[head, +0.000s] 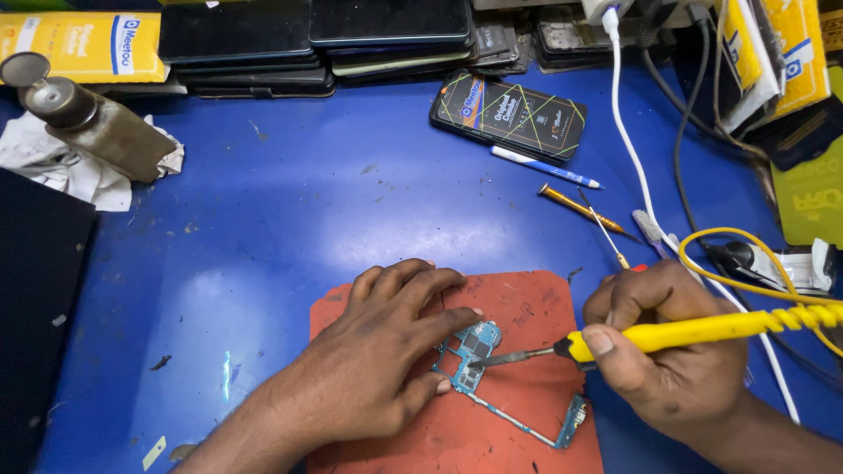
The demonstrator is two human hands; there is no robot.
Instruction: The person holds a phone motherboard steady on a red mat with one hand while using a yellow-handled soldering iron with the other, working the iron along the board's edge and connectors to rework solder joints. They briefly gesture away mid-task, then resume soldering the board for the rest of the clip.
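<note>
Here, going from my left, my left hand (378,351) lies flat on the red mat (518,307), its fingers (439,323) spread and pressing down on the left part of the small blue-green circuit board (474,351), with the thumb tucked against the board's lower edge. The board sits near the middle of the mat on the blue tabletop (263,219), and its long axis runs on a slant: the broad part lies up by my left fingertips, and a thin strip trails down and to the right to a small end piece (575,421) near the mat's lower right edge. Just right of the broad part, the metal tip (505,358) of the yellow soldering iron (694,329) touches the board, or all but touches it; I cannot tell which. The iron lies nearly level, handle out to the right, tip pointing left, so it meets the board across its slant and not along it. My right hand (672,351) holds the handle, fingers curled tight around it and the thumb pressed on the near end. So my left hand is on the board itself, while my right stands off to its right, joined to it only by the iron's tip.
</note>
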